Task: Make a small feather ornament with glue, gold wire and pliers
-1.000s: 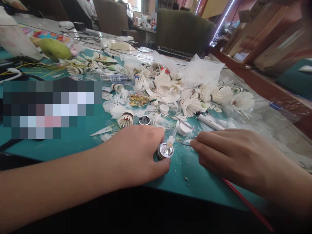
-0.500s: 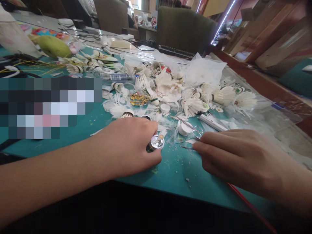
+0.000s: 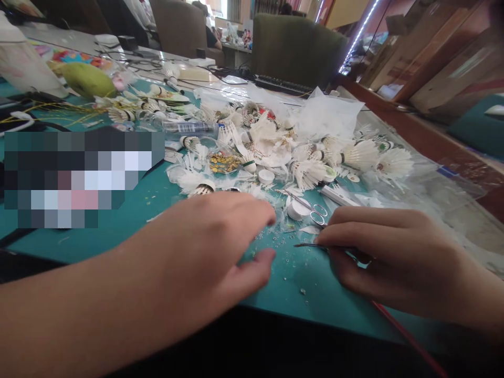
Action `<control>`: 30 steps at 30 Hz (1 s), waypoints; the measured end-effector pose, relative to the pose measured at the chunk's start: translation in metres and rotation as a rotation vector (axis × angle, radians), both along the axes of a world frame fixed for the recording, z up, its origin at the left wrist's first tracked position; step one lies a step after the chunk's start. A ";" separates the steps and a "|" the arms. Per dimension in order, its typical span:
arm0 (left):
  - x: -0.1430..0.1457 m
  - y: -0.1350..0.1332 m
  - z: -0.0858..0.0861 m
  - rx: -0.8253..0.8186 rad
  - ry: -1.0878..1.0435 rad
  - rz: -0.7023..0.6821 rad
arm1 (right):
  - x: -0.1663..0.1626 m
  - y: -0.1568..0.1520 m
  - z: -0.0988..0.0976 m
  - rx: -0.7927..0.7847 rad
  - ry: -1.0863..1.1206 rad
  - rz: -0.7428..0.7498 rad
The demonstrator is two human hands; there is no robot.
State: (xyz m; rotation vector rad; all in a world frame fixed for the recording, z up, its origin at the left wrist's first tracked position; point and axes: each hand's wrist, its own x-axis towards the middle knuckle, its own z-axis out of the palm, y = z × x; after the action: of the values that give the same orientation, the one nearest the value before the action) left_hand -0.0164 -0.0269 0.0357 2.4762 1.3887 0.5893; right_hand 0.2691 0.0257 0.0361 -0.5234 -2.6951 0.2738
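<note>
My left hand (image 3: 220, 236) hovers over the front of the green mat (image 3: 134, 226). Its thumb and index finger are spread, with nothing visible between them; the other fingers are hidden behind the hand. In my right hand (image 3: 386, 252) are thin dark tweezers (image 3: 309, 244), their tips pointing left over the mat. Small silver scissors (image 3: 317, 212) lie just beyond my right fingers, resting against a round white container (image 3: 298, 208). Tiny clear beads or rings (image 3: 279, 239) are scattered between my hands. A shuttlecock (image 3: 205, 187) lies behind my left hand.
Several feather shuttlecocks (image 3: 360, 153) and loose feathers crowd the middle. Among them are a bag of gold pieces (image 3: 223, 161) and a clear plastic bottle (image 3: 191, 127). A green fruit (image 3: 88, 80) sits at the far left. A red stick (image 3: 405, 328) crosses the front edge.
My left hand has let go of the small silver-topped cylinder, which is out of sight, and its fingers have spread. My right fingers have shifted, showing more of the tweezers.
</note>
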 end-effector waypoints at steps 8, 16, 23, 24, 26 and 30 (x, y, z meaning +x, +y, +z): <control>0.019 -0.016 -0.015 -0.085 -0.293 0.009 | -0.005 0.003 0.002 -0.114 0.086 0.015; 0.017 -0.037 -0.049 0.094 0.007 -0.605 | -0.009 0.006 -0.005 0.261 -0.255 0.000; 0.017 -0.020 -0.042 -0.015 0.114 -0.777 | -0.022 -0.003 -0.010 0.315 -0.315 -0.010; 0.017 -0.017 -0.042 -0.011 0.113 -0.813 | -0.023 -0.003 -0.012 0.318 -0.305 -0.011; 0.016 -0.014 -0.041 -0.039 0.101 -0.787 | -0.024 -0.002 -0.014 0.326 -0.276 -0.014; 0.014 -0.012 -0.043 -0.077 0.000 -0.784 | -0.026 -0.001 -0.016 0.319 -0.256 -0.016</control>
State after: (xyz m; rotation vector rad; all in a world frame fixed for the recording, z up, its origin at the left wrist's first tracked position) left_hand -0.0019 -0.0394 -0.0068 2.6544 0.3393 0.3376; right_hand 0.2431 0.0250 0.0199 -0.5110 -2.8974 -0.2420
